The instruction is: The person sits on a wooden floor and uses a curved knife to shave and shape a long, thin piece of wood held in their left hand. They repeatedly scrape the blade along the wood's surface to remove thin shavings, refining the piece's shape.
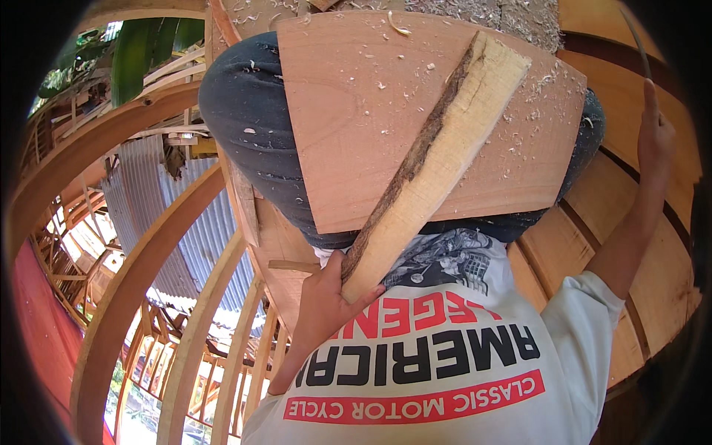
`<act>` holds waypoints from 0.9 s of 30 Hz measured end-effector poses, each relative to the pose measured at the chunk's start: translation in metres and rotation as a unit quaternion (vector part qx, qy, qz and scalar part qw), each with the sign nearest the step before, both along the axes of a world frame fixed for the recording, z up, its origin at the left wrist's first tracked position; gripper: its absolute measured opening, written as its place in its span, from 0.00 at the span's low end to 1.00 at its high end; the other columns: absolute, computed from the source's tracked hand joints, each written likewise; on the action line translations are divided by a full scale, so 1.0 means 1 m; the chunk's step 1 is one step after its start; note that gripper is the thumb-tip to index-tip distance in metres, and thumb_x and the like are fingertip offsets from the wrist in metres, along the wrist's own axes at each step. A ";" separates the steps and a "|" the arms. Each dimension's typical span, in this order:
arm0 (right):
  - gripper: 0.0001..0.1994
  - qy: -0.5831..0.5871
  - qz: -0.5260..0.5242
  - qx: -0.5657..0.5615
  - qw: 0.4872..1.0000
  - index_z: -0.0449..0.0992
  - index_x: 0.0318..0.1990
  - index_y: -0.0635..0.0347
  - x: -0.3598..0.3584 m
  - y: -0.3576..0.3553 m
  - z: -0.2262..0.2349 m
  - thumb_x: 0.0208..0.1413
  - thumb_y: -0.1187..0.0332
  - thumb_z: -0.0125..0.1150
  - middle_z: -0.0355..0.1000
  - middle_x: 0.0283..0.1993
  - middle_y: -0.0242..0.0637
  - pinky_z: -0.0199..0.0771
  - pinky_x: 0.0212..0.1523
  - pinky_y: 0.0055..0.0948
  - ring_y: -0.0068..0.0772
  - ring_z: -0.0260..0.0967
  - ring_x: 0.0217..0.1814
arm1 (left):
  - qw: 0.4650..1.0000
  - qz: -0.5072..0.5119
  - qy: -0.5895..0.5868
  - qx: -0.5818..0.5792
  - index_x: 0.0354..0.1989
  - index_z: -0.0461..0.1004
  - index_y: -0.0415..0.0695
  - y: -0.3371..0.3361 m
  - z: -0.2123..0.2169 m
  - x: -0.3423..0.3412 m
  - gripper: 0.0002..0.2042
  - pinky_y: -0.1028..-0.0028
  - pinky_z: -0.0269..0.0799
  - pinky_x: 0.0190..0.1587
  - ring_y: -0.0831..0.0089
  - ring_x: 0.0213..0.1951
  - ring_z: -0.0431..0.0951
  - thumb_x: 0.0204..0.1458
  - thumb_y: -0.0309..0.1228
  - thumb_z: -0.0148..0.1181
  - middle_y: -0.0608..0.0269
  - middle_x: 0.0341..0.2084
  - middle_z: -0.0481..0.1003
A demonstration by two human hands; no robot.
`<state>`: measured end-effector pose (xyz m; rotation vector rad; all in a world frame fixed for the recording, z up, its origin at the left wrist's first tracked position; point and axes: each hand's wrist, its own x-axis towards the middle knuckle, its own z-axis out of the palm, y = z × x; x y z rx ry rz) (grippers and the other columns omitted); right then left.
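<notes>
While the left hand point(326, 288) pinches a bark-edged piece of wood point(449, 159), the right hand point(656, 137) holds a thin blade point(637, 43) out to the side

As the view from the head shows, the piece of wood lies diagonally across a broad reddish-brown board point(345, 119), which rests over the legs of the seated person. Its far end lies near the board's upper right part; its near end projects past the board's lower edge, in front of the printed white shirt point(575, 326). Dark, rough bark runs along the left side, beside a pale face. The left hand clasps the near end, thumb on the right and fingers on the left. The right hand, well apart from the wood, is closed at the lower end of the blade, whose handle is hidden. Pale shavings point(399, 27) dot the board and the dark trousers point(241, 122). At left stand curved timbers point(137, 285), with corrugated sheeting point(196, 222) beyond; at right run wide planks point(601, 196).
</notes>
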<state>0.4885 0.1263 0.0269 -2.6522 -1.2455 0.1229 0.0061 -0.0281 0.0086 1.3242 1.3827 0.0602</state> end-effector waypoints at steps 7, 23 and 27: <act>0.31 0.055 0.270 -0.085 0.958 0.69 0.16 0.64 -0.171 -0.040 0.004 0.45 0.39 0.60 0.59 0.10 0.41 0.58 0.17 0.33 0.41 0.57 0.12 | 1.000 0.020 -0.010 -0.001 0.39 0.64 0.35 0.003 -0.007 -0.002 0.28 0.63 0.70 0.29 0.48 0.28 0.77 0.44 0.48 0.65 0.41 0.22 0.72; 0.34 0.051 0.263 -0.067 0.961 0.67 0.12 0.63 -0.167 -0.029 0.010 0.44 0.36 0.58 0.58 0.08 0.38 0.58 0.16 0.32 0.36 0.56 0.10 | 0.999 0.018 -0.022 -0.030 0.45 0.63 0.34 0.004 -0.008 -0.008 0.30 0.64 0.71 0.33 0.49 0.32 0.77 0.43 0.46 0.66 0.42 0.27 0.73; 0.29 0.056 0.305 -0.128 0.942 0.70 0.18 0.65 -0.175 -0.027 0.006 0.45 0.41 0.60 0.62 0.14 0.47 0.62 0.21 0.36 0.50 0.63 0.19 | 0.998 0.025 -0.038 -0.034 0.47 0.63 0.34 0.008 -0.003 -0.007 0.31 0.64 0.71 0.36 0.50 0.33 0.77 0.44 0.47 0.64 0.42 0.28 0.74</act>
